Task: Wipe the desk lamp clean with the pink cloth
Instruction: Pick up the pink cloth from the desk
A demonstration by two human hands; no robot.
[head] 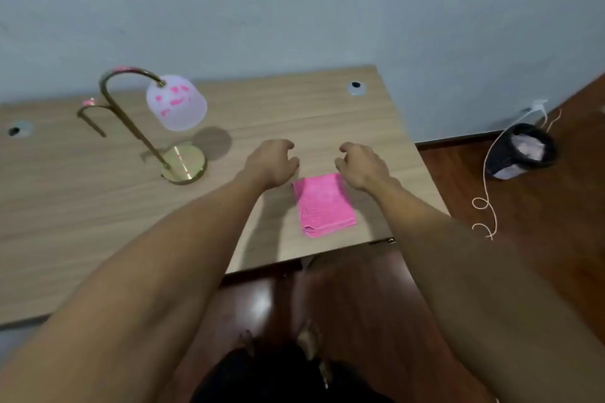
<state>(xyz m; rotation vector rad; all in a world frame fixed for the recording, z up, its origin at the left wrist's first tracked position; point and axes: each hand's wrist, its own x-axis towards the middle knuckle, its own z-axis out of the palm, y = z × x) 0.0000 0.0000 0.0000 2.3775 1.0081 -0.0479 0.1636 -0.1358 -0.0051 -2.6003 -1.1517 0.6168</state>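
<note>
A folded pink cloth [324, 204] lies flat near the right front corner of the wooden desk [98, 222]. The desk lamp [163, 121] stands to the left: a gold curved arm, a round gold base and a frosted white shade with pink smears on it. Pink marks also show on the arm's top and on a small side hook. My left hand [273, 162] hovers just left of the cloth's far end, fingers curled and apart, holding nothing. My right hand [361, 165] hovers at the cloth's far right corner, also empty with loose fingers.
A grey wall runs behind the desk. Two cable holes [356, 86] sit along the desk's far edge. On the dark wooden floor to the right stand a black bin with a liner [520, 155] and a loose cord [484, 203]. The desk's right edge is close to the cloth.
</note>
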